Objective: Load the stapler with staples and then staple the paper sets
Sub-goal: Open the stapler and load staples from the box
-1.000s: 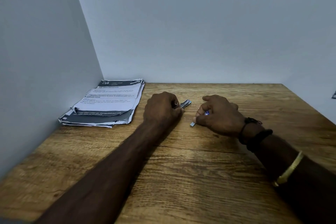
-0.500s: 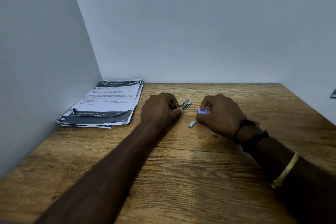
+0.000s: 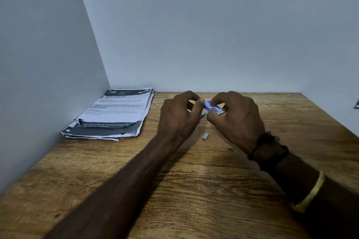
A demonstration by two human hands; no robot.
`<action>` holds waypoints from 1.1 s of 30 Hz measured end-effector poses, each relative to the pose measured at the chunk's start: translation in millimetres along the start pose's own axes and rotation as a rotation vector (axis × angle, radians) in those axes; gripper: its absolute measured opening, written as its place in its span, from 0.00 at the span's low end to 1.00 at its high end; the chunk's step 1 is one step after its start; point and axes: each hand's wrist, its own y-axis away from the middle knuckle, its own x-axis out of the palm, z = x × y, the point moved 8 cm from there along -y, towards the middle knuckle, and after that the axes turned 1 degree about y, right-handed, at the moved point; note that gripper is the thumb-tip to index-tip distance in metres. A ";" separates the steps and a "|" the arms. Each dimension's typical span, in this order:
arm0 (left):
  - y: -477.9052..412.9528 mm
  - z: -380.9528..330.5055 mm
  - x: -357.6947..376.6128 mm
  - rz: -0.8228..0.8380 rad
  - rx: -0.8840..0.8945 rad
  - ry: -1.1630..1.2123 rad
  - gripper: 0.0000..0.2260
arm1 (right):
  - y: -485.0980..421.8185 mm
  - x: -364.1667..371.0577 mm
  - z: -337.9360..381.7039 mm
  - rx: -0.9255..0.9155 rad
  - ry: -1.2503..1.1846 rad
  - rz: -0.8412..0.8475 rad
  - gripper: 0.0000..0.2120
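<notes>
The right hand (image 3: 235,120) pinched a small blue-and-white staple box (image 3: 212,107) in curled fingertips, and the left hand (image 3: 178,116) nipped the box's left end between thumb and finger. Just beneath them a sliver of the stapler (image 3: 203,115) showed, mostly hidden. A loose strip of staples (image 3: 205,136) lay nearer on the wooden table (image 3: 194,190). The paper stack (image 3: 114,114) sat far left by the wall.
</notes>
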 end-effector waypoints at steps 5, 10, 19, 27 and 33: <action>4.5 19.9 18.3 0.138 -0.349 0.544 0.11 | 2.3 -5.2 15.8 -0.083 -0.061 -0.029 0.08; 5.6 25.4 22.2 0.175 -0.513 0.921 0.12 | 4.7 -4.8 18.4 -0.098 -0.114 -0.038 0.09; 5.6 39.7 16.0 0.208 -0.655 0.945 0.09 | 5.6 -3.1 21.7 -0.180 -0.282 0.021 0.11; 5.3 45.0 9.1 0.169 -0.695 0.928 0.05 | 7.7 -5.9 23.6 -0.268 -0.259 -0.025 0.09; 6.4 43.1 8.0 0.156 -0.723 0.978 0.11 | 5.2 -10.4 15.7 -0.167 -0.286 -0.060 0.03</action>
